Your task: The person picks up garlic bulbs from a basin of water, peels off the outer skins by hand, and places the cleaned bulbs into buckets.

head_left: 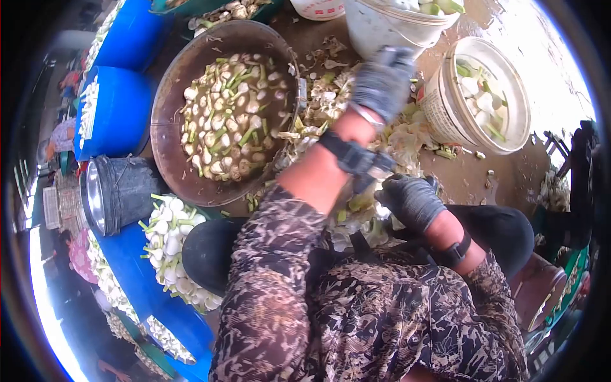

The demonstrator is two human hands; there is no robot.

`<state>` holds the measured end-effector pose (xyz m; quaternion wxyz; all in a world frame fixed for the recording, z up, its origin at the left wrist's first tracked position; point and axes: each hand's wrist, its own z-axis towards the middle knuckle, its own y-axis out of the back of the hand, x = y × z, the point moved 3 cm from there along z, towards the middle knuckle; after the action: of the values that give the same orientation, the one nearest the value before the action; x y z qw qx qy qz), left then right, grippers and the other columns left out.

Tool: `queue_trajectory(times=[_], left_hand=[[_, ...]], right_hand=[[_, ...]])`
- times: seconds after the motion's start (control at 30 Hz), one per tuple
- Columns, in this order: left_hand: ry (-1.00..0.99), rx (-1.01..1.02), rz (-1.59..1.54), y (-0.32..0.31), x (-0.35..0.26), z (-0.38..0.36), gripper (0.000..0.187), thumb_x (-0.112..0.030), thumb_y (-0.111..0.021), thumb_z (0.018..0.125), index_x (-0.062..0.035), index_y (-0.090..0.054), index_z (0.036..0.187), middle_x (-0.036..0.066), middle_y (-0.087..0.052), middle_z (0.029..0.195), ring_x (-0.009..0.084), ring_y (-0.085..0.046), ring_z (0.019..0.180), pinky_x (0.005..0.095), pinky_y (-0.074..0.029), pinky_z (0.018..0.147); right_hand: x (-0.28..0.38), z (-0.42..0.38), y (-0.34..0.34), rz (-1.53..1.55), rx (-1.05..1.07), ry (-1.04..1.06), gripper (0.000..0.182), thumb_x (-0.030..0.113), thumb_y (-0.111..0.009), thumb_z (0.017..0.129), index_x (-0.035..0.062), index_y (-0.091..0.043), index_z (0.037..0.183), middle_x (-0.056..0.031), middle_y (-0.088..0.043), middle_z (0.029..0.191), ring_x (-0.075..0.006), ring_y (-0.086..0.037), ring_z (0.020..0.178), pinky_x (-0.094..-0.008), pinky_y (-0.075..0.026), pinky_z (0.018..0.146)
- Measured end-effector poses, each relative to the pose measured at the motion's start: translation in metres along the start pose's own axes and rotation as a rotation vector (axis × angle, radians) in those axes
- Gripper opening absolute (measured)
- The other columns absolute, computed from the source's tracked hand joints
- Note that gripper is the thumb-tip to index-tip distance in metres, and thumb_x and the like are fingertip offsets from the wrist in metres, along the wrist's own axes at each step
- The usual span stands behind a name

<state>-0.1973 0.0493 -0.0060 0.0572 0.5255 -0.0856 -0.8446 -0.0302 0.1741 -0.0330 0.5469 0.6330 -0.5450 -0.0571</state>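
My left hand (pixel 384 79), in a grey glove, is stretched out in front of the white bucket (pixel 375 28) at the top. Motion smears its fingers, so what they hold, if anything, does not show. Closer to my body, my right hand (pixel 414 200), gloved too, is closed with its fingers curled in above a pile of garlic peelings (pixel 363 219). Whatever lies inside that grip is hidden. Left of my left forearm stands a wide round pan (pixel 172 121) with many trimmed garlic bulbs (pixel 223 118) in brownish water.
A tilted white bucket (pixel 439 105) with garlic and green stem pieces stands at the right. Blue containers (pixel 118 111) line the left side. A dark metal pail (pixel 130 191) lies near a heap of white garlic bulbs (pixel 172 239). Peelings litter the wet floor (pixel 464 175).
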Motion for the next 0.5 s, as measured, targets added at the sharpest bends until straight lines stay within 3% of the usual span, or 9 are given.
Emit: queue_trajectory(times=[0.07, 0.1, 0.13, 0.27, 0.3, 0.33, 0.4, 0.47, 0.5], left_hand=[[0.547, -0.156, -0.649, 0.082, 0.045, -0.01, 0.022, -0.017, -0.056, 0.092, -0.0015, -0.062, 0.106, 0.008, -0.065, 0.087, 0.0139, -0.063, 0.071, 0.0241, -0.053, 0.062], [0.637, -0.161, -0.648, 0.129, 0.086, -0.014, 0.024, -0.017, -0.055, 0.093, -0.0013, -0.06, 0.11, 0.009, -0.066, 0.088, 0.0149, -0.064, 0.073, 0.0254, -0.055, 0.062], [0.752, -0.412, -0.418, 0.16, 0.086, -0.026, 0.027, -0.016, -0.05, 0.094, -0.0019, -0.056, 0.116, 0.012, -0.067, 0.096, 0.0174, -0.066, 0.073, 0.0257, -0.056, 0.06], [0.949, -0.45, -0.113, 0.254, 0.166, -0.038, 0.037, -0.017, -0.039, 0.098, -0.0064, -0.048, 0.132, 0.017, -0.062, 0.121, 0.0316, -0.061, 0.107, 0.0419, -0.053, 0.088], [0.68, -0.137, 0.35, 0.302, 0.286, -0.046, 0.042, -0.019, -0.038, 0.098, -0.007, -0.044, 0.138, 0.017, -0.058, 0.129, 0.0332, -0.053, 0.121, 0.0439, -0.041, 0.104], [0.668, -0.067, 0.76, 0.283, 0.212, -0.026, 0.034, -0.022, -0.042, 0.096, -0.0056, -0.063, 0.118, 0.013, -0.062, 0.123, 0.0264, -0.057, 0.116, 0.0353, -0.042, 0.1], [0.645, 0.087, 0.795, 0.286, 0.251, -0.015, 0.035, -0.018, -0.041, 0.095, -0.0063, -0.06, 0.123, 0.014, -0.059, 0.127, 0.0277, -0.055, 0.119, 0.0369, -0.041, 0.103], [0.188, 0.665, 1.508, 0.278, 0.318, -0.026, 0.038, -0.014, -0.041, 0.093, -0.0052, -0.056, 0.127, 0.017, -0.053, 0.134, 0.03, -0.051, 0.124, 0.0377, -0.041, 0.105], [0.382, 0.98, 1.485, 0.261, 0.322, -0.025, 0.04, -0.009, -0.042, 0.091, -0.0044, -0.053, 0.128, 0.019, -0.048, 0.138, 0.0307, -0.047, 0.127, 0.0382, -0.041, 0.106]], right_hand=[[0.004, -0.002, 0.006, -0.03, 0.024, 0.004, 0.029, 0.032, -0.053, 0.09, 0.0057, -0.065, 0.09, -0.0203, -0.065, 0.085, -0.0387, -0.062, 0.081, -0.0484, -0.048, 0.074], [0.004, 0.0, 0.008, -0.06, 0.031, 0.007, 0.029, 0.033, -0.054, 0.09, 0.0056, -0.064, 0.091, -0.0207, -0.064, 0.086, -0.0393, -0.062, 0.082, -0.0496, -0.049, 0.073], [0.0, 0.004, 0.003, -0.055, 0.037, 0.005, 0.029, 0.033, -0.054, 0.09, 0.0056, -0.064, 0.091, -0.0207, -0.064, 0.086, -0.0393, -0.062, 0.082, -0.0496, -0.049, 0.073], [0.02, 0.007, 0.006, 0.056, 0.088, -0.107, 0.03, 0.037, -0.056, 0.088, 0.0079, -0.064, 0.093, -0.0195, -0.065, 0.084, -0.0383, -0.064, 0.079, -0.0492, -0.049, 0.072], [0.022, 0.012, 0.006, 0.036, 0.114, -0.124, 0.031, 0.037, -0.057, 0.088, 0.0082, -0.065, 0.095, -0.0193, -0.065, 0.084, -0.0383, -0.064, 0.079, -0.049, -0.049, 0.073], [0.022, 0.017, 0.006, 0.012, 0.142, -0.14, 0.031, 0.037, -0.057, 0.088, 0.0085, -0.065, 0.096, -0.0192, -0.066, 0.085, -0.0383, -0.064, 0.079, -0.0488, -0.049, 0.073], [0.02, 0.028, 0.002, 0.003, 0.148, -0.155, 0.032, 0.038, -0.057, 0.087, 0.0085, -0.066, 0.096, -0.0187, -0.066, 0.085, -0.0383, -0.064, 0.08, -0.0484, -0.049, 0.074], [0.026, 0.036, 0.006, 0.062, 0.19, -0.191, 0.032, 0.038, -0.057, 0.087, 0.0078, -0.066, 0.094, -0.0186, -0.066, 0.086, -0.0383, -0.064, 0.08, -0.0482, -0.049, 0.074], [0.025, 0.041, 0.006, 0.042, 0.205, -0.201, 0.033, 0.038, -0.057, 0.087, 0.0067, -0.066, 0.093, -0.0187, -0.066, 0.086, -0.0381, -0.064, 0.081, -0.0477, -0.05, 0.076]])
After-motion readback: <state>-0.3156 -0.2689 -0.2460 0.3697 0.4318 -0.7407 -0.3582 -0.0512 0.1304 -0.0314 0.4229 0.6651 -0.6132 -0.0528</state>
